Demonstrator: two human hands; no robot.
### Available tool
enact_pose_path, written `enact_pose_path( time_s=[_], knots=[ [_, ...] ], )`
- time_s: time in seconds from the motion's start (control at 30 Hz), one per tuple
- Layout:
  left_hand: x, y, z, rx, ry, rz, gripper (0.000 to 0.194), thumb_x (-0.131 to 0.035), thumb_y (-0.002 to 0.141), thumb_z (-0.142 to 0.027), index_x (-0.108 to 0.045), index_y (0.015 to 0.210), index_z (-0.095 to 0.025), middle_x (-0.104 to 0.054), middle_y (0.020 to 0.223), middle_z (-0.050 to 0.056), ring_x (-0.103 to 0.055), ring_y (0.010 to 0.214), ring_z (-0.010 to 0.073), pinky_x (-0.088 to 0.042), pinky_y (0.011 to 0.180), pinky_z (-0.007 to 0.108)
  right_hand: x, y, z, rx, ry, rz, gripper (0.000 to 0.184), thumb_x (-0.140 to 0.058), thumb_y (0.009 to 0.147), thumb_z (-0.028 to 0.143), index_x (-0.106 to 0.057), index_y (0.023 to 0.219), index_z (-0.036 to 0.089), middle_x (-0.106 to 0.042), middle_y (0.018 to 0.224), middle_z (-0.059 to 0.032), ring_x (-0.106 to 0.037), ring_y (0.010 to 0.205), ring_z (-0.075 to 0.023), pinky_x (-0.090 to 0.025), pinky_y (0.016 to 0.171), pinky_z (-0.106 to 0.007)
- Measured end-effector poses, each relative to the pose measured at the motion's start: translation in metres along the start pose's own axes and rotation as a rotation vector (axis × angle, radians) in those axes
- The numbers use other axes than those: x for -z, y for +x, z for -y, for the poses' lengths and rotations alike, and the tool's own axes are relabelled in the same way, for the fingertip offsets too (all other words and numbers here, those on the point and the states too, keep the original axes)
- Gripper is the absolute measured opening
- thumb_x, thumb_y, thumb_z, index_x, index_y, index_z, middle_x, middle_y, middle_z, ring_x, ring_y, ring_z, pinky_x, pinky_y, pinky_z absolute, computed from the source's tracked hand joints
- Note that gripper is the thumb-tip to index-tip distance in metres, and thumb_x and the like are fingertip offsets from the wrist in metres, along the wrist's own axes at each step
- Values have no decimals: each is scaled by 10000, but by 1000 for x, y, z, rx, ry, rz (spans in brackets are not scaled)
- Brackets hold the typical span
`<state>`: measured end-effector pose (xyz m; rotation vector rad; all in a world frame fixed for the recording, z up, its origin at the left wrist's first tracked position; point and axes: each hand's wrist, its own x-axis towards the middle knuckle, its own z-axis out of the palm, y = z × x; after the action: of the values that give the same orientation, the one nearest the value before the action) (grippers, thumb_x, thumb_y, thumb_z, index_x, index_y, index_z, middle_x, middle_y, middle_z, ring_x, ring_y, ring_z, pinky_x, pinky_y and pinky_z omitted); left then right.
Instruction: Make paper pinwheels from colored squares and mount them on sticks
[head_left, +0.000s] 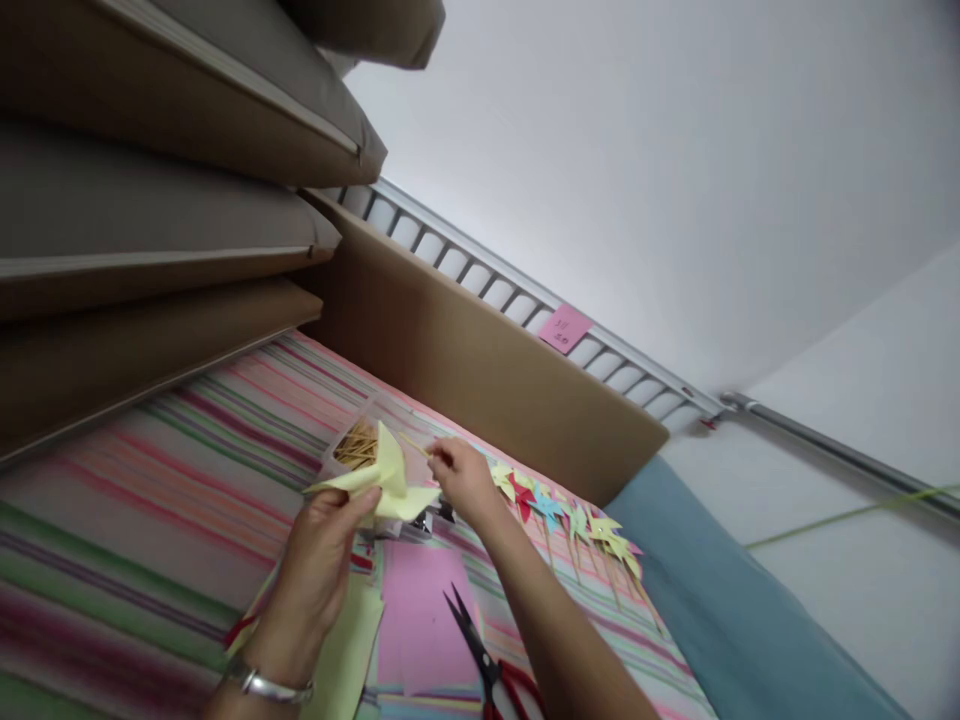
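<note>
My left grip (324, 552) is clamped on folded yellow paper (391, 468), thumb on top, its thin, matte points curving out in a pinwheel shape. My right grip (463, 482) is pinched together at the fingertips on a thin stick (415, 444), pale and straight, just beside the paper. I hold both above a clear plastic box (381, 412), where slim wooden sticks (355, 446) lie heaped in one compartment. A smooth, shiny metal band (274, 688) circles my left wrist.

Below my hands, smooth flat pink sheets (420, 620) lie beside pale yellow sheets (349, 650). Scissors (486, 665) with slender dark blades, slightly parted, and looped red handles lie across the pink edge. All this sits on a striped cloth (135, 500). Beyond my right hand, finished pinwheels (547, 508) in red, blue, green and yellow paper lie in a row, pointed blades overlapping, on thin sticks. Behind them stands a flat brown panel (480, 360), with a ribbed white radiator (450, 262) and a square pink note (565, 328) past it.
</note>
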<state>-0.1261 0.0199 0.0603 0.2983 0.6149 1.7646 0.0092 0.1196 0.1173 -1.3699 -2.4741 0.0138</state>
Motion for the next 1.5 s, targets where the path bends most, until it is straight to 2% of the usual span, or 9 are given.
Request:
enact_pose_path(
  time_s=[0.07, 0.13, 0.23, 0.4, 0.5, 0.67, 1.07, 1.27, 1.5],
  knots=[
    [-3, -5, 8, 62, 171, 126, 244, -764, 624, -214, -738, 859, -154, -733, 758, 31, -650, 759, 169, -482, 764, 263, -4, -46, -9, -110, 145, -33, 198, -449, 836, 178, -646, 843, 150, -632, 675, -18, -582, 613, -136, -443, 551, -215],
    [-6, -10, 18, 119, 336, 299, 183, -754, 636, -215, -742, 813, -166, -722, 725, 23, -637, 742, 169, -471, 744, 258, -14, -89, -19, -406, 675, -101, 188, -548, 794, 312, -623, 736, 150, -574, 588, 7, -507, 501, -110, -386, 453, -195],
    [-12, -19, 33, 162, 523, 566, 85, -728, 678, -226, -732, 748, -178, -695, 718, 11, -612, 738, 159, -445, 708, 237, -29, -138, -35, -659, 1116, -163, 264, -659, 676, 408, -595, 665, 151, -478, 465, 58, -345, 373, -55, -264, 376, -172],
    [-23, -33, 64, 259, 731, 804, 63, -711, 697, -230, -694, 670, -176, -650, 672, 3, -569, 656, 140, -419, 639, 230, -35, -182, -53, -656, 1220, -274, 225, -642, 720, 371, -621, 690, 149, -466, 480, 60, -356, 410, -59, -268, 409, -181],
    [-26, -37, 82, 278, 802, 828, 74, -707, 705, -248, -694, 672, -182, -643, 676, 9, -570, 653, 148, -424, 630, 241, -34, -194, -55, -627, 1232, -306, 146, -629, 738, 284, -628, 672, 153, -487, 544, 44, -389, 484, -71, -298, 462, -186],
    [-31, -36, 96, 154, 792, 839, 42, -697, 724, -237, -733, 729, -217, -691, 778, 39, -613, 796, 190, -449, 765, 284, -28, -201, -58, -600, 1257, -323, 63, -649, 684, 203, -653, 639, 159, -527, 583, 34, -433, 541, -90, -332, 514, -201],
    [-37, -49, 104, 36, 880, 781, 52, -677, 751, -217, -729, 749, -222, -722, 851, 59, -647, 846, 221, -468, 827, 331, -17, -209, -64, -581, 1188, -405, 69, -700, 625, 179, -661, 568, 177, -549, 624, 18, -504, 620, -126, -384, 596, -231],
    [-29, -46, 101, -115, 947, 803, 63, -675, 757, -225, -736, 766, -238, -727, 825, 49, -645, 847, 218, -360, 980, 386, -20, -207, -61, -568, 1187, -385, 58, -720, 633, 182, -685, 587, 189, -550, 627, 16, -512, 615, -132, -390, 596, -240],
    [-15, -38, 95, -295, 956, 790, 104, -671, 753, -197, -738, 806, -257, -702, 886, 55, -615, 919, 218, -444, 823, 311, -25, -203, -56, -515, 1135, -386, 46, -707, 683, 177, -718, 646, 202, -548, 633, 17, -509, 624, -130, -387, 615, -247]
  ],
)
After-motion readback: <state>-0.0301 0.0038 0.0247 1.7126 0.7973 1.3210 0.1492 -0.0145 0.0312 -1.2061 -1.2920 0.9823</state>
